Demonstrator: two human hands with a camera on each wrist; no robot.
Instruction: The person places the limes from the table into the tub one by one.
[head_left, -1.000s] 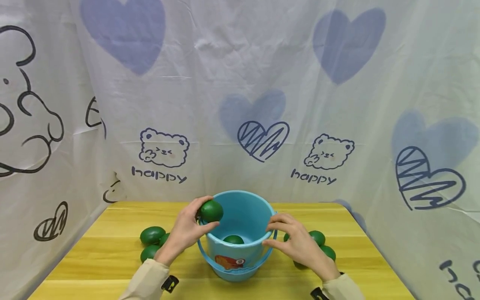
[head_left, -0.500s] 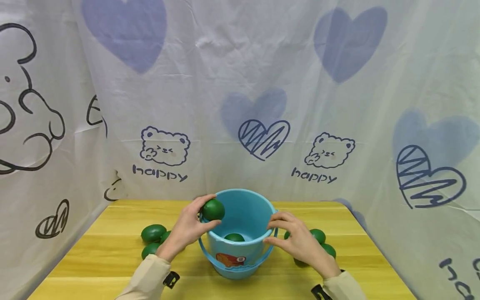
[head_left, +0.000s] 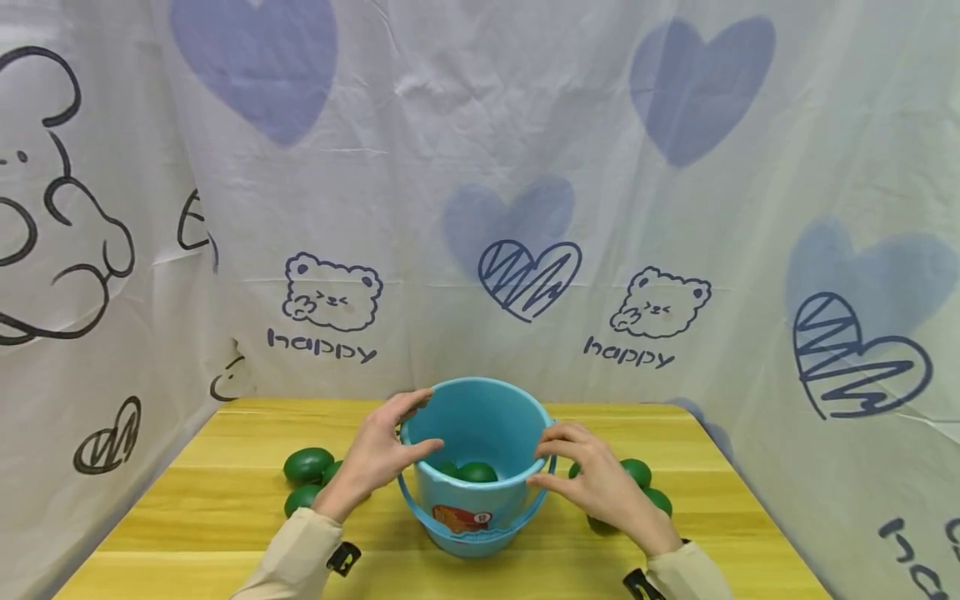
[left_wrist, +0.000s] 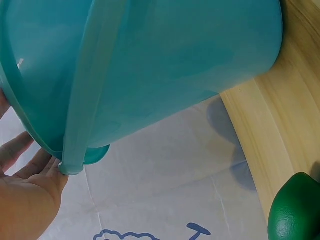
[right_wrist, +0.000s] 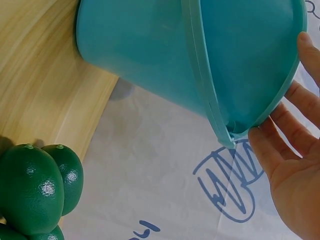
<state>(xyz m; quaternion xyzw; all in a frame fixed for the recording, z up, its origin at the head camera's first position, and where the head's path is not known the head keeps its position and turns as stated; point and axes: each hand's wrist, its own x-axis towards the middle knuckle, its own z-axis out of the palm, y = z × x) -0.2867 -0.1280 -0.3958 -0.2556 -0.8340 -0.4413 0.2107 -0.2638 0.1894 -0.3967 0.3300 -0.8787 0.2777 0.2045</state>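
Observation:
A light blue bucket [head_left: 480, 417] stands upright in the middle, its handle hanging down at the front. Inside it lie dark green oval fruits, one in plain sight [head_left: 477, 472] and another partly hidden behind the front rim. My left hand [head_left: 378, 450] is at the left rim, thumb and fingers spread apart with nothing between them. On the opposite side, my right hand [head_left: 592, 479] has its fingertips at the rim; the right wrist view shows these fingers [right_wrist: 290, 120] along the rim's outside, loosely bent and not gripping.
Several green fruits [head_left: 308, 465] lie in a group left of the bucket, partly behind the left forearm. Another group of fruits [head_left: 636, 472] sits to the right, partly behind the right hand. A printed white curtain [head_left: 450, 333] hangs behind the wood-grain table [head_left: 187, 500].
The green fruit that my left hand held over the bucket's left rim has been let go and now lies inside. Both hands stay almost where they were.

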